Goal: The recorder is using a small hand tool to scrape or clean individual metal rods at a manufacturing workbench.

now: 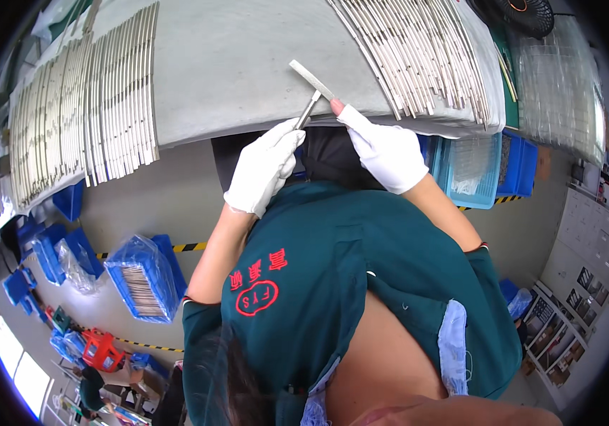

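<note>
My left hand point(265, 165), in a white glove, is closed on a slim silvery metal rod point(308, 110). The rod slants up and to the right from the fingers. In my right hand point(388, 150), also gloved with one bare fingertip showing, is the lower end of a flat pale grey strip point(309, 77) with a rough-looking face. This strip slants up to the left. The rod's upper tip meets its underside near the right fingertips. Both hands are just in front of the near edge of the grey-covered table point(226, 71).
A row of metal strips point(120, 92) lies at the table's left, another row of strips point(411, 57) at its right. Beyond are a black fan point(528, 15) and clear plastic sheeting point(560, 89). Light blue point(487, 197) and dark blue crates point(524, 170) stand below right; a bagged blue crate point(169, 273) sits left.
</note>
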`<action>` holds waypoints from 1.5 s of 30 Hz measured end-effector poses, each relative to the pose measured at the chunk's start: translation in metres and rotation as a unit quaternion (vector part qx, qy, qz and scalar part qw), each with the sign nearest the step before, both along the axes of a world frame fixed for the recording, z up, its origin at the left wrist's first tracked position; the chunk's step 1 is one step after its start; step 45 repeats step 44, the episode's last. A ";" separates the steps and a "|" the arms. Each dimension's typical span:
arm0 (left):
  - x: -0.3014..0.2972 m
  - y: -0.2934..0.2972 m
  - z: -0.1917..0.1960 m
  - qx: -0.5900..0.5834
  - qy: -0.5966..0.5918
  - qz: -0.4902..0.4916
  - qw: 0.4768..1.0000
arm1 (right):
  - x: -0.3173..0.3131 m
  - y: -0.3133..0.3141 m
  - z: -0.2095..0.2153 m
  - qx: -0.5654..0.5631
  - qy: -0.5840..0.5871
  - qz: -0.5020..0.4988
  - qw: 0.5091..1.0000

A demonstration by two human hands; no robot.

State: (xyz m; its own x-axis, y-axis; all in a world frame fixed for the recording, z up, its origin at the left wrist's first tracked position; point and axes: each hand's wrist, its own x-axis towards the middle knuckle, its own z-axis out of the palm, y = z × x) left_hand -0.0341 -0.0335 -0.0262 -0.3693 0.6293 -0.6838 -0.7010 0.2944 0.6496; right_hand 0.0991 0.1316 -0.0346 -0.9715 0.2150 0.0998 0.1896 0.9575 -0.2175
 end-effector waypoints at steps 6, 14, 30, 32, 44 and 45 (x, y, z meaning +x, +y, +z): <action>0.009 0.001 -0.005 0.017 0.002 0.046 0.999 | 0.020 0.002 0.001 0.008 -0.024 0.006 1.000; 0.011 0.002 -0.014 0.016 0.007 0.029 0.999 | 0.022 -0.002 -0.003 -0.040 -0.033 -0.016 0.999; 0.021 0.003 -0.014 0.044 0.043 0.058 0.996 | 0.002 0.000 -0.003 -0.013 0.012 -0.001 1.000; 0.020 0.004 -0.015 0.042 0.049 0.060 0.996 | 0.003 0.000 -0.007 -0.051 0.054 0.010 0.997; 0.004 -0.006 0.019 -0.007 0.322 -0.184 0.929 | -0.007 0.011 0.028 -0.442 -0.047 -0.212 0.870; 0.004 -0.006 0.019 -0.007 0.322 -0.184 0.929 | -0.007 0.011 0.028 -0.442 -0.047 -0.212 0.870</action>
